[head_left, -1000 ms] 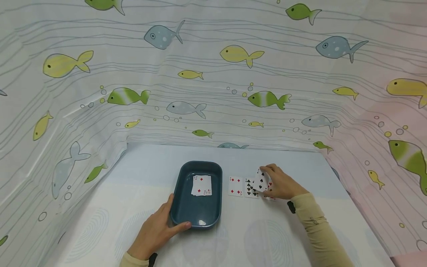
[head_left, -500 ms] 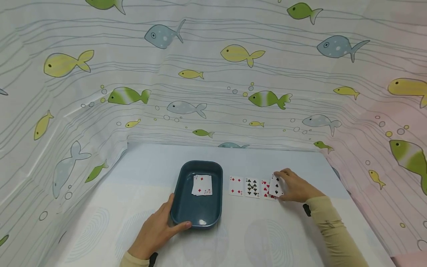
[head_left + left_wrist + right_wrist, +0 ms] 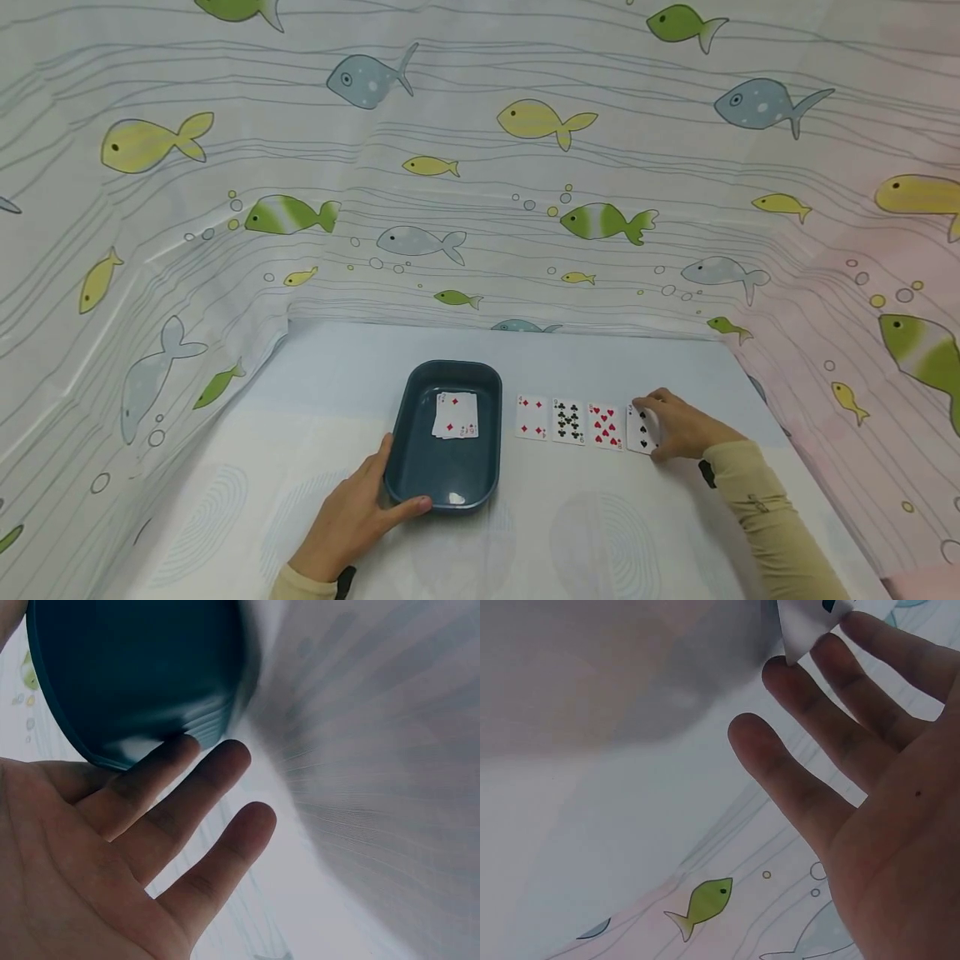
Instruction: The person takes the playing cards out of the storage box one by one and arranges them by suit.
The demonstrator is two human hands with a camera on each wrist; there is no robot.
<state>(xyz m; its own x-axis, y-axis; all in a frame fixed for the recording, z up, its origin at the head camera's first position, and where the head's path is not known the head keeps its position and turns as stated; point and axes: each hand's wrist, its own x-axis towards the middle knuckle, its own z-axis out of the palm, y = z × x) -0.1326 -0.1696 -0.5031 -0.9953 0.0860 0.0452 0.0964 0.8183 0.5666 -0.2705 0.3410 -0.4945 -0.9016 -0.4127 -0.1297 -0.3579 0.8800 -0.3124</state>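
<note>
My right hand (image 3: 682, 427) pinches a spade playing card (image 3: 639, 428) by its right side, at the right end of a row of face-up cards. In the right wrist view, a corner of that card (image 3: 802, 630) shows at the fingertips, while the other fingers stretch out fairly straight. To its left lie a heart card (image 3: 604, 427), a club card (image 3: 568, 422) and a diamond card (image 3: 531, 417). My left hand (image 3: 348, 512) rests against the near left corner of a dark blue tray (image 3: 442, 487), thumb at the near rim. Its fingers extend fairly straight along the outer wall (image 3: 150, 690).
A small pile of cards (image 3: 456, 415), with a diamond card on top, lies inside the tray towards its far end. Pale cloth covers the table (image 3: 570, 533). A fish-patterned curtain (image 3: 465, 208) rises behind and along both sides.
My right hand has carried the spade card to the right, from over the club and heart cards to the end of the row, and lowered it. The left hand and tray stay put.
</note>
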